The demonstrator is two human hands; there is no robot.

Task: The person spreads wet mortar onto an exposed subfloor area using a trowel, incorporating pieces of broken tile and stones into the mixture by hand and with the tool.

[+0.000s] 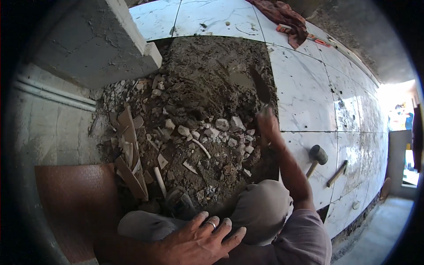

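My right hand (pixel 267 125) is closed round the handle of a trowel (pixel 261 87). The trowel's dark, narrow blade points away from me, over the right side of a bed of wet grey mortar (pixel 203 66). A smoother, wetter patch shows just left of the blade. My left hand (pixel 201 240), a ring on one finger, lies back up near my knees with its fingers spread and nothing held. Between my knees and the mortar is rough ground with broken white stones (pixel 222 124) and rubble.
White marbled tiles (pixel 300 88) border the mortar behind and to the right. On them lie a rubber mallet (pixel 318 154), a hammer-like tool (pixel 337 173), a dark red cloth (pixel 282 17) and an orange level (pixel 318 40). Broken tile pieces (pixel 130 145) and a brown board (pixel 75 203) are at left.
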